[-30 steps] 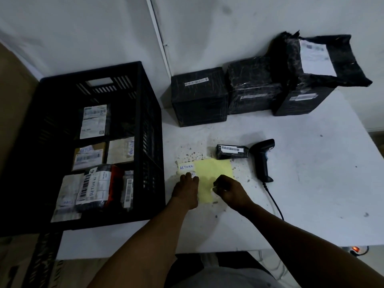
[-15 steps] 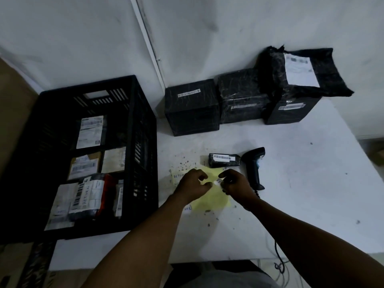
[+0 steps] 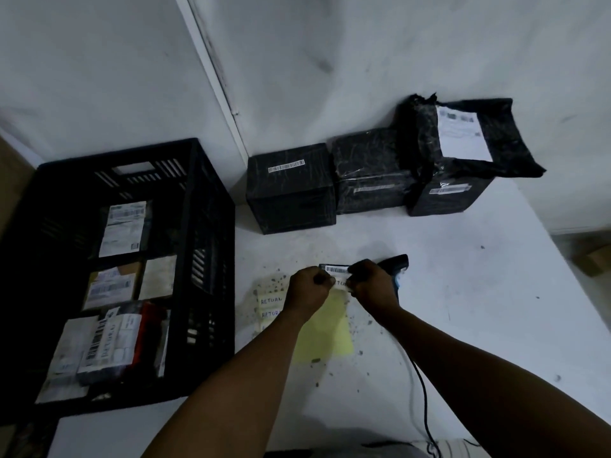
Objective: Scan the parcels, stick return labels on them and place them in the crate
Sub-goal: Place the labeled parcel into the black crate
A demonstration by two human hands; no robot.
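My left hand (image 3: 305, 290) and my right hand (image 3: 373, 285) pinch a white return label (image 3: 340, 281) between them, held just over a small black parcel (image 3: 334, 268) with a barcode strip on the white table. Below the hands lies a yellow backing sheet (image 3: 325, 338), with more labels marked RETURN (image 3: 271, 300) at its left edge. A black barcode scanner (image 3: 395, 262) lies partly hidden behind my right hand. The black crate (image 3: 205, 233) stands on the left and holds several labelled parcels.
Three larger black-wrapped parcels (image 3: 291, 190) line the wall at the back, the rightmost topped by a black mailer bag (image 3: 463, 133) with a white label. The scanner cable (image 3: 420, 388) runs to the front edge. The white table (image 3: 479, 309) is bare on the right.
Both hands lifted from the yellow sheet with one label peeled off and moved away from me, up to the small parcel. The camera view shifted slightly.
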